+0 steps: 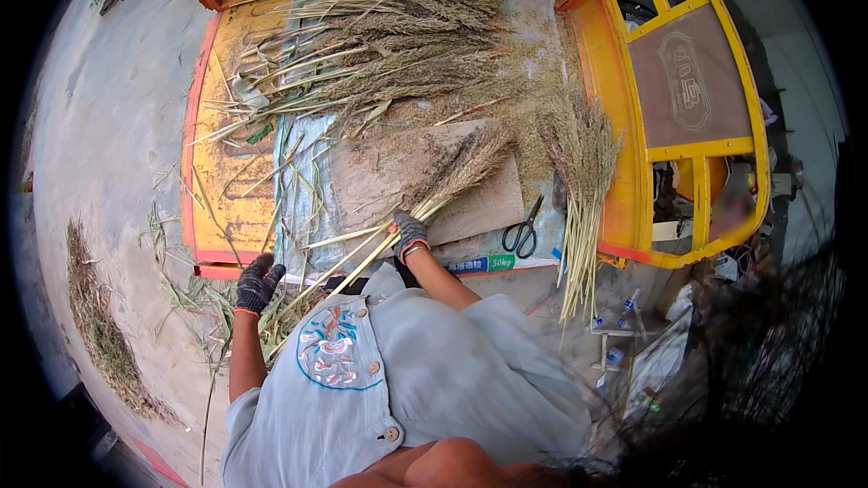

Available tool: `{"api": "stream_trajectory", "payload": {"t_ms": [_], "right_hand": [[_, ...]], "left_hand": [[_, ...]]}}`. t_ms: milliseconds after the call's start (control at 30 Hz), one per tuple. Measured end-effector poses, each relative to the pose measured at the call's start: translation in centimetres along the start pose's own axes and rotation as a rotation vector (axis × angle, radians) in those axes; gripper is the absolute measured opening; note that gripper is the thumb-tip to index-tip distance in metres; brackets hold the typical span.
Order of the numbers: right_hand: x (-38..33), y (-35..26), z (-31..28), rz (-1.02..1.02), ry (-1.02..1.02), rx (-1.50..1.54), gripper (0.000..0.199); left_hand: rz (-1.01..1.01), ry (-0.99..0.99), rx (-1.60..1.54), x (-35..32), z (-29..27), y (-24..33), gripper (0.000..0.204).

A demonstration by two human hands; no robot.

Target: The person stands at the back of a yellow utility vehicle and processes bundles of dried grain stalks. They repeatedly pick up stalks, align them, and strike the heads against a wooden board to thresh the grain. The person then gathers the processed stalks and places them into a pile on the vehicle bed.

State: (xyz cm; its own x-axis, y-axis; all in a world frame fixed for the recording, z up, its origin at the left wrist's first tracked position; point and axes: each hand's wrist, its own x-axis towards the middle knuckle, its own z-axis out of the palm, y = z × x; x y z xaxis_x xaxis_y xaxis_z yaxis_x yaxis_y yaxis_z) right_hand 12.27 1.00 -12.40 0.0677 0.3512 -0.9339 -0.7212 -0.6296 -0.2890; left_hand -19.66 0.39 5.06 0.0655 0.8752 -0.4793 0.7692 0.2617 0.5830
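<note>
Orange cart bed [212, 190] holds a dry, feathery stalk heap [398, 45] at twelve o'clock; right hand [410, 233] grips a straw bundle [443, 183] on the board [479, 203], left hand [258, 282] clasps its stems

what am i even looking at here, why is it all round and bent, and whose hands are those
This is one picture from a wide fisheye camera worn on a person's head, looking down, so straight edges curve near the rim. No machine is here: both gloved hands belong to the wearer, whose pale shirt fills the bottom.

The right hand grips a bundle of long dry stalks with seed heads, lying on a wooden board. The left hand holds the lower ends of the stalks.

The board sits in an orange cart bed with a bigger stalk pile. Scissors lie beside the board, and another sheaf leans on the cart's side.
</note>
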Motion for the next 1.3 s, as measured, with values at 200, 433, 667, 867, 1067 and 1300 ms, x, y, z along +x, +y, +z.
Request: {"api": "stream_trajectory", "payload": {"t_ms": [200,433,667,867,1067,1300], "right_hand": [[4.2,-4.6,-2.2,0.013,0.061,-0.522,0.036],[-12.7,-15.7,0.9,-0.474,-0.427,0.418,0.015],[-22.3,-33.8,-6.4,-0.993,0.171,-0.157,0.025],[-21.2,-38.2,-24.1,-1.013,0.646,-0.825,0.049],[-11.0,-32.8,-41.1,-0.591,0.931,-1.03,0.06],[-8.7,-30.5,-46.4,-0.136,0.858,-1.004,0.077]], "left_hand": [[0.276,-0.436,0.195,2.3,11.9,6.5,0.027],[0.598,-0.125,0.248,3.2,13.1,17.3,0.026],[0.945,0.032,-0.053,6.0,17.3,28.0,0.026],[0.703,-0.153,0.178,5.5,22.0,20.3,0.03],[0.217,-0.332,0.321,1.0,24.7,11.8,0.037],[0.108,-0.436,0.402,-0.1,25.2,10.7,0.034]]}}
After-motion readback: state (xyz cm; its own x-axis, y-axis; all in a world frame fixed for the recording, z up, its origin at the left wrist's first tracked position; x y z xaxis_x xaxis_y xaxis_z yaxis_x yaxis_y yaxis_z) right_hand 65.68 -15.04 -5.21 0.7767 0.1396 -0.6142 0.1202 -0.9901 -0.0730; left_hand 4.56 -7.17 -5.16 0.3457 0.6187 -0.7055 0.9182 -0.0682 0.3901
